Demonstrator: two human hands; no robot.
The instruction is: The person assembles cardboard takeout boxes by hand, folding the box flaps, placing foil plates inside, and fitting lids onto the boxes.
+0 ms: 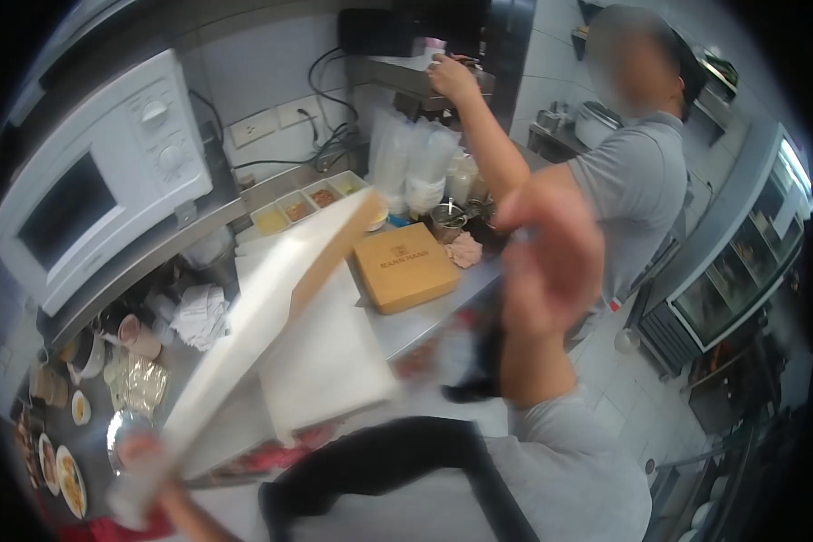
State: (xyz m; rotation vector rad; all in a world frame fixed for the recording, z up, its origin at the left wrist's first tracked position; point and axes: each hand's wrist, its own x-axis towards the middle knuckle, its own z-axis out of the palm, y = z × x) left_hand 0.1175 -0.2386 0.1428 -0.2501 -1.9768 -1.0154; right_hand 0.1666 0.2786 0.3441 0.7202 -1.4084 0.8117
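Observation:
A long white folded cardboard piece with a brown side (266, 303) slants across the middle, blurred by motion. Its lower end is in my left hand (149, 465), at the lower left; the fingers are smeared but appear wrapped round it. My right hand (551, 257) is raised on the right, away from the cardboard, too blurred to show how its fingers lie. White paper sheets (325, 366) lie on the steel counter under the cardboard. A brown box with printed lettering (405, 269) sits flat beyond them, between my two hands.
A white microwave (99, 176) stands on a shelf at left. Small bins of toppings (296, 210), plastic bags (411, 158) and jars line the back. Plates of food (70, 481) are at lower left. A co-worker in grey (637, 176) reaches across at right, near a glass-door fridge (736, 244).

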